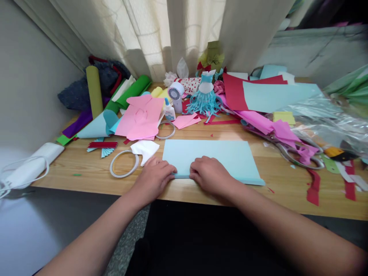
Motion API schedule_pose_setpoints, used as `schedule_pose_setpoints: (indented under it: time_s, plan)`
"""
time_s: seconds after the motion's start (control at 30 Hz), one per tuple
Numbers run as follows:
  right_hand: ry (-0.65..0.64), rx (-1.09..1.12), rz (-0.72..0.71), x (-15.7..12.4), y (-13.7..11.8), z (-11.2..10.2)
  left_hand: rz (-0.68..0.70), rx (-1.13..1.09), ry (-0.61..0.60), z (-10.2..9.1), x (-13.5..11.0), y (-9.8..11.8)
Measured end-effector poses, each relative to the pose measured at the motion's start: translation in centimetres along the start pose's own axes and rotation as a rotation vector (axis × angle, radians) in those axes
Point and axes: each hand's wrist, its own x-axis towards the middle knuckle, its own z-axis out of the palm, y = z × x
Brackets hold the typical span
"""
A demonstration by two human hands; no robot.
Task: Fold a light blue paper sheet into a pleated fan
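Observation:
A light blue sheet of paper [212, 151] lies flat on the table, its near edge folded into a narrow strip that lifts a little at the right end. My left hand [156, 176] is closed at the left end of that fold, fingers pressed on the paper. Farther along the same edge, my right hand [211, 174] grips the fold with curled fingers. Left of my left hand are a roll of tape [124, 163] and a white paper cutout [145, 148].
Scissors [299, 157] lie at the right among pink and red scraps. A glue bottle [169, 111], a small fan [176, 96] and a blue paper dress [205, 94] stand behind the sheet. Pink paper [140, 117] lies back left; a white power strip [34, 165] sits at the left edge.

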Motion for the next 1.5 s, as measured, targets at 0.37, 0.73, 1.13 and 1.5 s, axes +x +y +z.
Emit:
schedule_pose_setpoints:
  time_s: [0.37, 0.73, 1.13, 1.5]
  plan:
    - [-0.037, -0.040, 0.032, 0.4, -0.2, 0.0, 0.040, 0.027, 0.057, 1.6, -1.1, -0.8]
    - [-0.002, -0.120, 0.044, 0.3, -0.7, 0.3, 0.063, 0.133, 0.071, 1.5, -0.8, -0.9]
    - [0.014, -0.127, 0.046, 0.2, -0.8, 0.4, -0.176, 0.100, 0.026, 0.9, -0.6, -1.1]
    - [0.030, -0.107, 0.019, 0.1, -0.5, 0.6, 0.083, 0.171, 0.231, 5.0, -2.7, 7.6]
